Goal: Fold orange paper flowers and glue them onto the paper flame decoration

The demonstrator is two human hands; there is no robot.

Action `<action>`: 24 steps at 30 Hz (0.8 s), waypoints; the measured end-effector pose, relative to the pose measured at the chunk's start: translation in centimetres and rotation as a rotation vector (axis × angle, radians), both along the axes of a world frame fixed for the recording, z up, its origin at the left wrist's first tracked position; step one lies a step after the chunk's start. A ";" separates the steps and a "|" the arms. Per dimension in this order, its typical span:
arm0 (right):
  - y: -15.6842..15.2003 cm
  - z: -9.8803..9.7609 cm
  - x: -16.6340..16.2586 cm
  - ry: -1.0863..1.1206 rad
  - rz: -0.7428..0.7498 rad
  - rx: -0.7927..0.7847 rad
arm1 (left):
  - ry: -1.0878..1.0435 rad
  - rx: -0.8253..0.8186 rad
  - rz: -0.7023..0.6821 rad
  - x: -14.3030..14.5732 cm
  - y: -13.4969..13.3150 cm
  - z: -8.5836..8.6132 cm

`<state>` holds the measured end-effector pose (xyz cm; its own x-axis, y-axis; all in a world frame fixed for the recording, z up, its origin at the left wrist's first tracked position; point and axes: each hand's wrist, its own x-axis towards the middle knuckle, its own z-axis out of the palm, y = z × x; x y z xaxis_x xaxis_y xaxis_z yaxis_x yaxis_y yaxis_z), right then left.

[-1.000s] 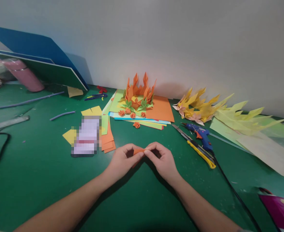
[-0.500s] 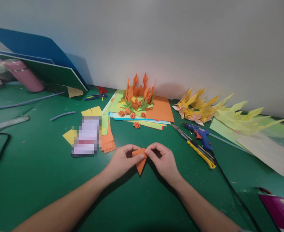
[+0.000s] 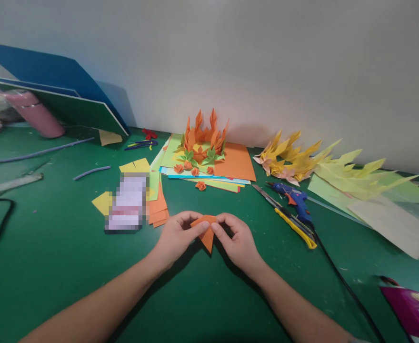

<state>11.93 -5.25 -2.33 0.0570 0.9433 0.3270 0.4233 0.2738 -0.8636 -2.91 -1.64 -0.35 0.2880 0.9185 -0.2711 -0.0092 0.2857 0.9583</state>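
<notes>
A folded piece of orange paper (image 3: 206, 241), its point facing down toward me, is pinched between both hands. My left hand (image 3: 181, 234) grips its left side, thumb pressed flat on the front. My right hand (image 3: 236, 239) closes on the right upper edge, its thumb close to the left thumb. Fingers behind the paper are partly hidden. Just left of my left hand lie several orange paper squares (image 3: 158, 218). Beyond the hands, a small orange paper flower (image 3: 200, 186) sits on the green table (image 3: 209, 300).
A phone (image 3: 127, 202) lies left. Behind are stacked coloured sheets (image 3: 240, 162) with an orange paper crown (image 3: 204, 136); a yellow paper crown (image 3: 290, 152) is farther right. A utility knife (image 3: 295, 227), a blue glue gun (image 3: 295, 197) and its cord lie right. A pink bottle (image 3: 36, 114) stands far left.
My right hand has shifted slightly left, its thumb now pressing on the paper's front. The orange paper has turned a little, its lower tip swinging right.
</notes>
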 end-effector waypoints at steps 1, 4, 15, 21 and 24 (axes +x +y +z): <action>0.0 0.0 0.0 -0.023 0.008 0.020 | 0.005 -0.008 -0.006 0.0 0.0 0.1; 0.0 0.0 0.1 -0.037 0.047 0.018 | 0.003 -0.019 -0.020 0.0 -0.1 0.2; -0.2 -0.8 0.0 0.243 0.132 -0.007 | -0.120 0.107 0.168 0.0 0.1 0.2; -0.6 -0.3 0.0 0.009 0.103 0.084 | -0.085 0.067 0.140 0.0 0.2 0.1; -0.5 -0.1 0.0 -0.072 0.073 0.111 | -0.075 0.038 0.150 0.0 0.2 0.1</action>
<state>11.96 -5.73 -2.47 -0.0378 0.9019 0.4302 0.4585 0.3982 -0.7945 -2.95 -1.42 -0.22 0.1651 0.9618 -0.2185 -0.1204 0.2396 0.9634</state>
